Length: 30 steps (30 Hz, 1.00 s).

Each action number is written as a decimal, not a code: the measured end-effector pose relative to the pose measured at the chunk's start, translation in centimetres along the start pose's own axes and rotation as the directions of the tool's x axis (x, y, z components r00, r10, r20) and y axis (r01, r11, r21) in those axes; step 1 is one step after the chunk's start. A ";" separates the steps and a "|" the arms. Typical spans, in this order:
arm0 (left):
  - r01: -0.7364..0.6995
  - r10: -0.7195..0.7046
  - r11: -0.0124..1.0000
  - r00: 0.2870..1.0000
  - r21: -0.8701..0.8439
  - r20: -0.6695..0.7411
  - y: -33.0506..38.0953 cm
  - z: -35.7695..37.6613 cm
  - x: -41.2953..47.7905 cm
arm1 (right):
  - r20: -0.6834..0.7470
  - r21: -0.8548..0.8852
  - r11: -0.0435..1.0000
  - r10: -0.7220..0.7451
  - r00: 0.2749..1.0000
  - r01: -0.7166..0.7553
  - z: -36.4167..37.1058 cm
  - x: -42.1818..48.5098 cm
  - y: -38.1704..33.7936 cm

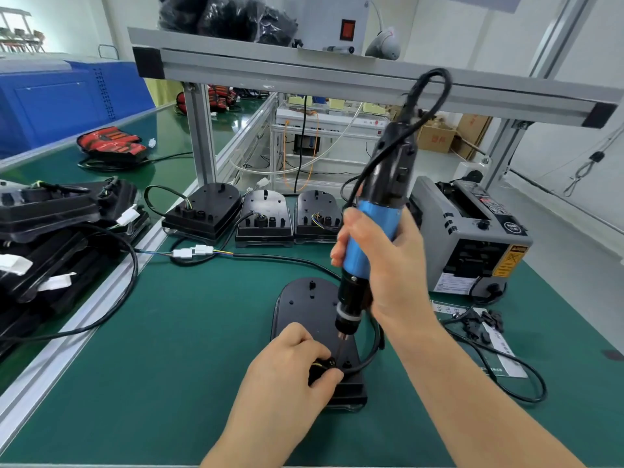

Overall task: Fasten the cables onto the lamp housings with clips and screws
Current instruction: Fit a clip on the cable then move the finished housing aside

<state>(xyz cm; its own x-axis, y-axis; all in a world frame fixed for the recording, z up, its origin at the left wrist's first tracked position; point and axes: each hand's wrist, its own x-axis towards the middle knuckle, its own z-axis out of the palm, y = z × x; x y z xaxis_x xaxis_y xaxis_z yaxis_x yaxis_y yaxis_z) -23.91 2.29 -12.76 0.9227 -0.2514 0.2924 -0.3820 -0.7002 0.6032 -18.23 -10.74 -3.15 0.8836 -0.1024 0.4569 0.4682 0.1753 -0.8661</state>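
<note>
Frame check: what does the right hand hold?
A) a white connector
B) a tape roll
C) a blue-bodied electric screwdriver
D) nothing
C: the right hand grips the blue-bodied electric screwdriver, bit down over the lamp housing, where the left hand pinches a black part.

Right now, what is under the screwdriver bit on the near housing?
The screwdriver bit points down at the near end of the lamp housing, beside the black cable. The left hand pinches a small black part there; its fingers hide any clip or screw.
</note>
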 end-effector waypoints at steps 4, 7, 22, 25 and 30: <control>-0.062 0.062 0.998 0.998 -0.012 0.017 -0.3 -0.2 -0.2 | -0.063 -0.088 0.994 0.061 0.996 -0.067 -3.4 0.7 -2.5; -0.109 0.108 0.994 0.994 0.027 0.023 -0.4 -0.3 -0.2 | -0.091 -0.275 0.946 0.151 0.984 -0.170 -6.9 1.0 -4.4; -0.139 0.138 0.989 0.990 0.049 0.015 -0.1 -0.4 -0.1 | -0.634 -0.414 0.634 0.314 0.707 -0.653 -21.9 -0.7 -4.3; -0.142 0.141 0.989 0.990 0.047 0.012 0.0 -0.4 -0.1 | -0.705 -0.438 0.496 0.327 0.629 -0.749 -24.1 -1.0 -2.3; -0.140 0.140 0.989 0.990 0.037 -0.005 0.0 -0.4 0.0 | -0.756 -0.586 0.052 0.322 0.569 -0.808 -26.1 -1.5 1.0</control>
<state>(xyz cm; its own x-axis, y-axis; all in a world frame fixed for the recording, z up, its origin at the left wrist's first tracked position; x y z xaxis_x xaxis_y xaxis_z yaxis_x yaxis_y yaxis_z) -23.98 2.56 -12.47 0.8596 -0.3438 0.3781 -0.5052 -0.6824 0.5282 -19.30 -35.97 -10.03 0.6472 -0.7426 -0.1723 -0.6951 -0.4821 -0.5333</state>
